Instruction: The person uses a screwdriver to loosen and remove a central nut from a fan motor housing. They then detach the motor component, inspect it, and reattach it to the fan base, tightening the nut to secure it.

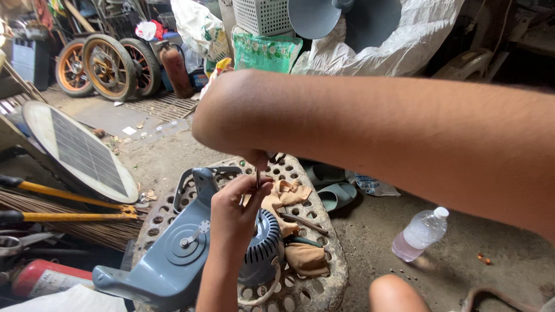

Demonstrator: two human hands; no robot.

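I am looking down at a grey-blue fan motor (191,242) lying on its side on a round perforated stool (324,283) that is serving as my worktop. My left hand (234,211) is resting against the motor's ribbed round housing (265,245), its fingers pinched together on a thin metal shaft (258,176) standing upright above the motor. My right hand (257,155) is coming down onto the top of that same shaft, but my forearm is crossing the view and hiding the fingers, so I cannot tell how it is gripping.

I am judging the motor to be fairly heavy at the housing, where the windings sit, and rigid all over: a hard plastic shell with a flat disc face and a small spindle at its centre, and a neck flaring out toward the lower left. It is looking dusty rather than slick. The thick neck or the ribbed housing would be giving the surest hold; the spindle and the thin shaft are looking too slight to bear weight.

Tan rags (289,202) are lying crumpled just beside the housing on the stool. A plastic bottle (420,234) is lying on the floor to the right, well apart
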